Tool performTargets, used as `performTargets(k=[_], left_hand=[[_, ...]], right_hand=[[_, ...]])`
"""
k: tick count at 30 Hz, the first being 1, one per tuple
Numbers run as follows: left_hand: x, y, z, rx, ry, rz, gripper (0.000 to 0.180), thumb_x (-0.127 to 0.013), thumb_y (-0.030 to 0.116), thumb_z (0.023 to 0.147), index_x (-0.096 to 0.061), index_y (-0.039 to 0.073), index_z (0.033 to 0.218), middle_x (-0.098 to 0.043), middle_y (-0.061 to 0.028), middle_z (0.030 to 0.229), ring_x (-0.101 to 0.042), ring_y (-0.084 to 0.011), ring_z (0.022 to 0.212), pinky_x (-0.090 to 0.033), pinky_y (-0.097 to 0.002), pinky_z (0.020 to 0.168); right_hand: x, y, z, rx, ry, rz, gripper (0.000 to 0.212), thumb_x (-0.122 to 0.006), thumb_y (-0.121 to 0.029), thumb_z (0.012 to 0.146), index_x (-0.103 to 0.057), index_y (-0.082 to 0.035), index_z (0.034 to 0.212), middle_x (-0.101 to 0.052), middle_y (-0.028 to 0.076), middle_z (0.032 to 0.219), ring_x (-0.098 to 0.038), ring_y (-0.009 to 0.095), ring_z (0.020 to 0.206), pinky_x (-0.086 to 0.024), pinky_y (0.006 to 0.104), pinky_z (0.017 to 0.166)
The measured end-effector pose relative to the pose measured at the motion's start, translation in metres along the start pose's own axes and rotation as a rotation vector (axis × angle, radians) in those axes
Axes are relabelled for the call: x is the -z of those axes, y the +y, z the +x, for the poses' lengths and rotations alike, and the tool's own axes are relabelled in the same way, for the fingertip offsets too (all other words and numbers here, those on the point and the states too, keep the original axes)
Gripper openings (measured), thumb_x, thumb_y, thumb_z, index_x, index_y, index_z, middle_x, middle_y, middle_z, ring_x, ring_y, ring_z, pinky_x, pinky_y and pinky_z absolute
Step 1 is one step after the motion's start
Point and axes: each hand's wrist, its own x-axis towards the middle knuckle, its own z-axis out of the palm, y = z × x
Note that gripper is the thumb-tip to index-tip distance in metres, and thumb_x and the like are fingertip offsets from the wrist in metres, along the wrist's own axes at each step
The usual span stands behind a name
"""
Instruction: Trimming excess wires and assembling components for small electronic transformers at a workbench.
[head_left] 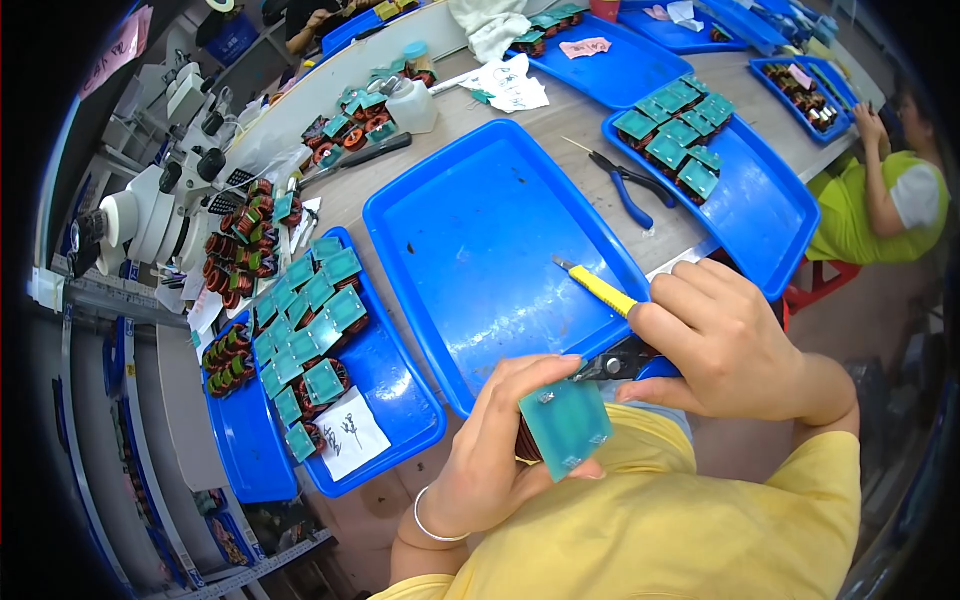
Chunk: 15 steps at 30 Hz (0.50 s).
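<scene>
My left hand (488, 455) is closed around a coil with a square green board (566, 428) on it, held in front of my body. The board faces up, and the copper winding shows only in part beneath it. In my right hand (715, 335) are cutting pliers (612, 364) with a dark head and blue handles, their jaws close to the board's upper edge. Whether the jaws touch it I cannot tell. A yellow-handled craft knife (600, 289) also sticks out of my right fist, its metal tip over the large blue tray (480, 250).
Coils with green boards fill part of a blue tray (395, 395) at left and another (765, 215) at right. Blue-handled pliers (628, 190) lie on the table (560, 130). Loose coils (240, 245) stand left. A person in yellow-green (885, 205) sits at right.
</scene>
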Motion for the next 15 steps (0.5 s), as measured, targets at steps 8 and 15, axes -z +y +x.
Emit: performTargets(k=[8,15], left_hand=[[0.0,-0.002,0.001,-0.052,-0.001,-0.002,0.072,-0.079,0.019,0.061,-0.042,-0.002,0.118,-0.053,-0.017,0.112,-0.054,-0.03,0.097,-0.045,-0.0337,0.081],[-0.005,-0.004,0.002,-0.057,-0.006,-0.022,0.072,-0.079,0.018,0.061,-0.041,-0.002,0.119,-0.052,-0.0165,0.113,-0.054,-0.0291,0.097,-0.045,-0.0324,0.081]], right_hand=[[0.002,-0.001,0.0,0.022,-0.055,-0.021,0.044,-0.062,-0.046,0.072,-0.05,-0.003,0.075,-0.046,0.01,0.068,-0.05,0.025,0.062,-0.04,0.0341,0.057],[-0.008,0.001,0.001,0.012,0.009,0.121,0.046,-0.064,-0.046,0.071,-0.051,-0.002,0.076,-0.046,0.01,0.068,-0.05,0.025,0.062,-0.039,0.0333,0.056]])
